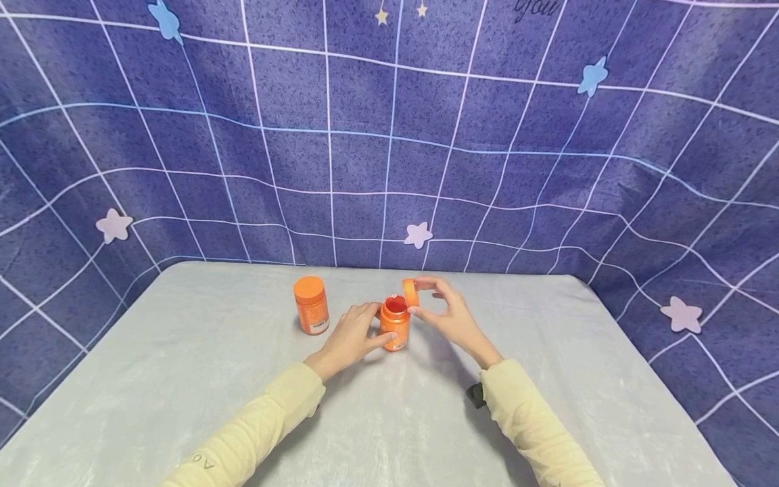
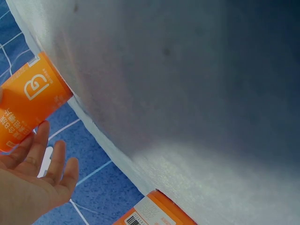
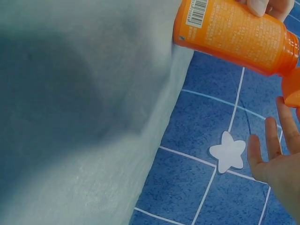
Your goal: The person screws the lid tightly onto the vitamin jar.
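An orange bottle (image 1: 398, 327) stands uncapped on the table, its mouth facing up and red inside. My left hand (image 1: 349, 335) grips this bottle around its side, thumb in front. Just right of the mouth, my right hand (image 1: 453, 318) pinches an orange lid (image 1: 410, 293), tipped on edge and off the opening. In the right wrist view the lid (image 3: 292, 89) is beside the threaded neck, and the bottle (image 3: 234, 37) shows a barcode and small print. The left wrist view has the bottle's (image 2: 35, 98) white logo and lettering, with several left-hand fingers (image 2: 56, 164) extended below it.
A second orange bottle (image 1: 312, 312), its lid on, stands upright to the left of my left hand. A pale grey cloth covers the table (image 1: 201, 352). Behind it hangs a blue curtain (image 1: 359, 162) with grid lines and stars. Something small and dark (image 1: 477, 395) shows beneath the right cuff.
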